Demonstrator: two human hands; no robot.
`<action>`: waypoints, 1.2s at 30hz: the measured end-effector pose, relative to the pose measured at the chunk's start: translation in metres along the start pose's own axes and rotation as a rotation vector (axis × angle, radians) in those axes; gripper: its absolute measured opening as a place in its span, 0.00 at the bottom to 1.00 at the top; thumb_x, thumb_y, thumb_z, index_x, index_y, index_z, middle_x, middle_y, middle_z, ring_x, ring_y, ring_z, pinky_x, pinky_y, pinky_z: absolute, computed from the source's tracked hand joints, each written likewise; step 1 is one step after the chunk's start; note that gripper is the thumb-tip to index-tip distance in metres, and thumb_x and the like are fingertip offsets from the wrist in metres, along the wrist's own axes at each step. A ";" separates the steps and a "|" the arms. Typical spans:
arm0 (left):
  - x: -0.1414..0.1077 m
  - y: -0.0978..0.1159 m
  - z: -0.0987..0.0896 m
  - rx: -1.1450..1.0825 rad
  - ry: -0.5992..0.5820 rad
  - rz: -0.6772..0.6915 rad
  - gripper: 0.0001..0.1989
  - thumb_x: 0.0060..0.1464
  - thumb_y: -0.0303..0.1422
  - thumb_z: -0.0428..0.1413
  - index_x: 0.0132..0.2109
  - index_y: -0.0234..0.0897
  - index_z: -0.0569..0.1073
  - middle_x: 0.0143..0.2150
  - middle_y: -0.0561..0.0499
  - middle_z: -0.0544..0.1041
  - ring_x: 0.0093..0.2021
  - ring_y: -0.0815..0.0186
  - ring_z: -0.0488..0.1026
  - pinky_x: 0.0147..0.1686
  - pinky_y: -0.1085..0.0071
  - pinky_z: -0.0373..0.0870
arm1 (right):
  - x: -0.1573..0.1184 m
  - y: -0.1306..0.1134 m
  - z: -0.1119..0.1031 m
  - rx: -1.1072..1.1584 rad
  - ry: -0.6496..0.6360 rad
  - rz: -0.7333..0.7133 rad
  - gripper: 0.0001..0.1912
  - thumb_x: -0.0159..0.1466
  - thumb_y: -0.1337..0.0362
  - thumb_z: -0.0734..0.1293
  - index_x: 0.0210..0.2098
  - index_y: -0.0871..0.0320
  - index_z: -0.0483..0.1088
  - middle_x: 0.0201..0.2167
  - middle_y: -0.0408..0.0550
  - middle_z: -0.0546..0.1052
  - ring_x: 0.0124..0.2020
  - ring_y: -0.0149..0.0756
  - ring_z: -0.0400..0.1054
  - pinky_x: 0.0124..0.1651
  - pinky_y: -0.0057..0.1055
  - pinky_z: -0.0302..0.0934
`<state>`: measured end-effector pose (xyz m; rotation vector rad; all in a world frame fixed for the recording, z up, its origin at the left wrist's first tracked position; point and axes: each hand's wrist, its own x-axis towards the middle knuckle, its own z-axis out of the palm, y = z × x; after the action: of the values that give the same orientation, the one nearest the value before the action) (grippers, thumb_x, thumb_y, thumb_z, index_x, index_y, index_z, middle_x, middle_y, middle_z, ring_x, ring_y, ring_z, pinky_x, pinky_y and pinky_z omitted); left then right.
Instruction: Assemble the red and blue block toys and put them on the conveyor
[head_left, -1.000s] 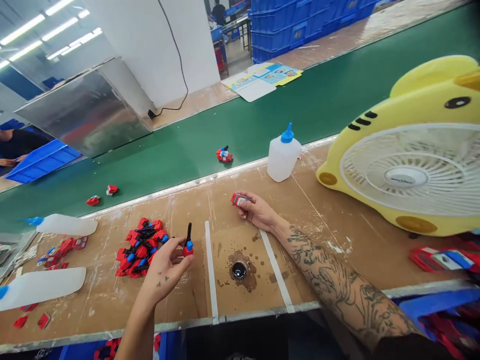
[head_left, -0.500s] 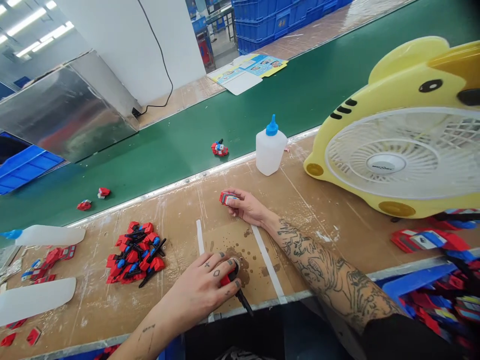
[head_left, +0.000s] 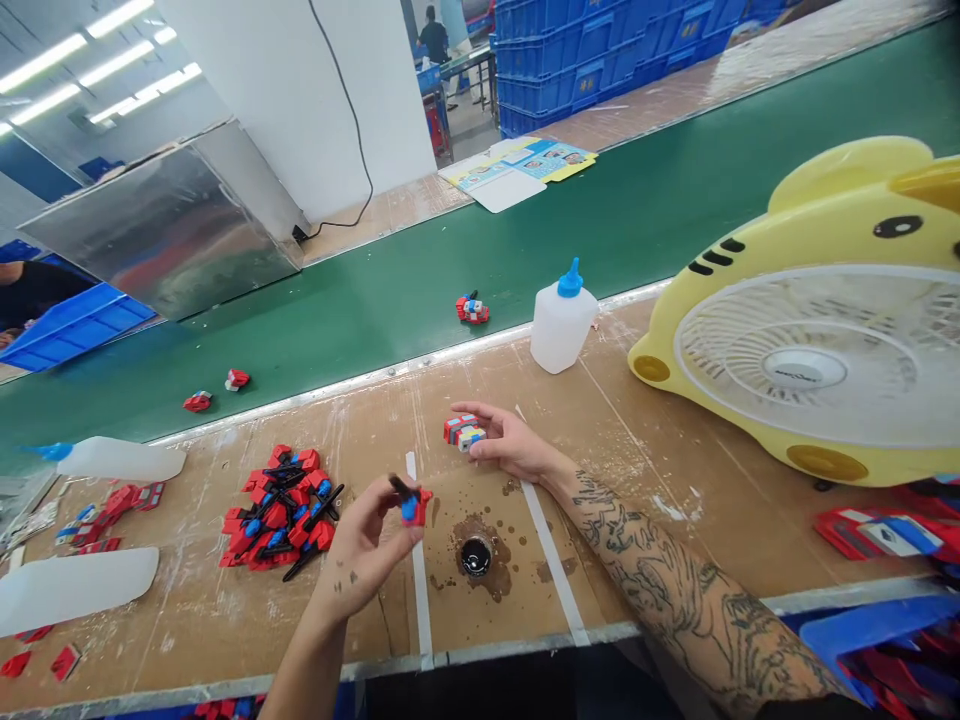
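My left hand [head_left: 367,548] pinches a small red and blue piece [head_left: 412,508] with a black rod, held up above the table's front part. To its right, my right hand [head_left: 510,440] grips a red, grey and white block-like toy part [head_left: 463,432] between thumb and fingers. The two parts are apart. Between and below the hands sits a small round cup of dark liquid [head_left: 475,557], with wet spots around it. Left of my left hand lies a pile of red, blue and black pieces [head_left: 281,510].
A white bottle with a blue nozzle [head_left: 562,325] stands by the green conveyor [head_left: 375,290], which carries several red parts. The yellow fan [head_left: 795,350] fills the right side. Two more bottles lie at left. Beyond the conveyor, a person's arm is beside a blue crate [head_left: 82,325].
My left hand has lifted its piece off the cup, moved left and turned over, uncovering the dark liquid. My right hand still holds its part, now turned with fingers more spread. The view has shifted.
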<state>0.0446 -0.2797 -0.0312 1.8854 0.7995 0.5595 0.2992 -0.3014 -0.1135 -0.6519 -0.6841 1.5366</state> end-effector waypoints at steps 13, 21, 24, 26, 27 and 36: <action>0.055 -0.021 0.032 -0.268 0.231 -0.138 0.22 0.50 0.32 0.64 0.53 0.34 0.75 0.48 0.42 0.80 0.48 0.58 0.78 0.52 0.62 0.72 | -0.001 0.009 0.002 -0.171 -0.031 -0.026 0.28 0.50 0.68 0.80 0.48 0.55 0.72 0.44 0.48 0.79 0.43 0.38 0.74 0.46 0.32 0.67; 0.072 -0.021 0.063 -0.341 0.329 -0.121 0.24 0.51 0.34 0.63 0.55 0.36 0.72 0.53 0.42 0.78 0.54 0.56 0.75 0.55 0.63 0.71 | -0.004 0.011 0.024 -0.854 0.225 -0.402 0.24 0.57 0.68 0.73 0.53 0.50 0.71 0.48 0.51 0.74 0.48 0.48 0.71 0.52 0.42 0.67; 0.082 -0.022 0.086 -0.229 0.419 -0.111 0.28 0.48 0.32 0.64 0.57 0.38 0.69 0.52 0.43 0.77 0.52 0.58 0.76 0.51 0.65 0.72 | -0.008 0.012 0.031 -1.060 0.302 -0.531 0.27 0.59 0.72 0.67 0.57 0.48 0.69 0.47 0.52 0.73 0.48 0.48 0.70 0.53 0.42 0.66; 0.093 -0.023 0.093 -0.129 0.445 -0.112 0.29 0.49 0.33 0.63 0.58 0.38 0.67 0.50 0.43 0.77 0.49 0.59 0.76 0.49 0.66 0.72 | -0.009 0.014 0.030 -1.091 0.340 -0.562 0.29 0.61 0.72 0.65 0.60 0.48 0.66 0.49 0.52 0.72 0.50 0.48 0.70 0.54 0.42 0.66; 0.100 -0.023 0.092 -0.069 0.437 -0.104 0.29 0.48 0.33 0.63 0.58 0.38 0.66 0.49 0.44 0.77 0.48 0.59 0.76 0.48 0.66 0.72 | -0.008 0.016 0.028 -1.096 0.360 -0.565 0.31 0.61 0.71 0.66 0.63 0.48 0.63 0.51 0.53 0.71 0.52 0.49 0.69 0.55 0.44 0.65; 0.270 0.001 0.000 0.620 0.106 -0.184 0.35 0.49 0.36 0.64 0.61 0.31 0.62 0.48 0.43 0.77 0.47 0.60 0.75 0.47 0.69 0.69 | 0.004 0.019 0.007 -1.002 0.447 -0.443 0.35 0.65 0.61 0.68 0.67 0.47 0.52 0.51 0.55 0.68 0.39 0.45 0.70 0.41 0.43 0.70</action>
<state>0.2278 -0.0818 -0.0200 2.3147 1.3121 0.3142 0.2814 -0.2991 -0.1233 -1.4169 -1.1463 0.5246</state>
